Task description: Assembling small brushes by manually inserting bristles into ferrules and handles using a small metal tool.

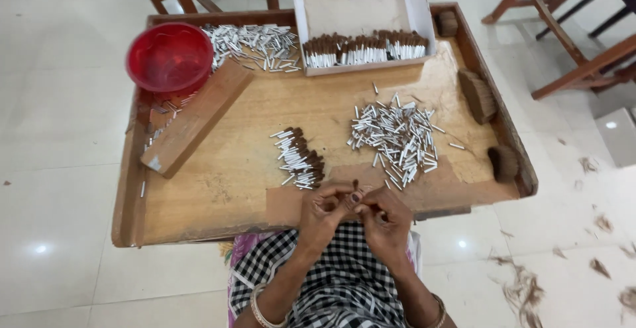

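My left hand (322, 211) and my right hand (384, 214) meet at the near edge of a low wooden tray table (218, 189). Their fingertips pinch a small brown tuft of fibre (356, 187) between them; whether a metal tube is on it I cannot tell. Just beyond my left hand lies a small row of finished pieces (301, 158), silver tubes with brown tufts. A loose heap of bare silver tubes (396, 138) lies beyond my right hand.
A white cardboard box (361, 0) at the far edge holds a row of finished pieces. A red plastic bowl (169, 57), more silver tubes (255, 44) and a wooden block (196, 117) sit at far left. Brown fibre bundles (478, 95) line the right rim. Wooden chairs stand behind.
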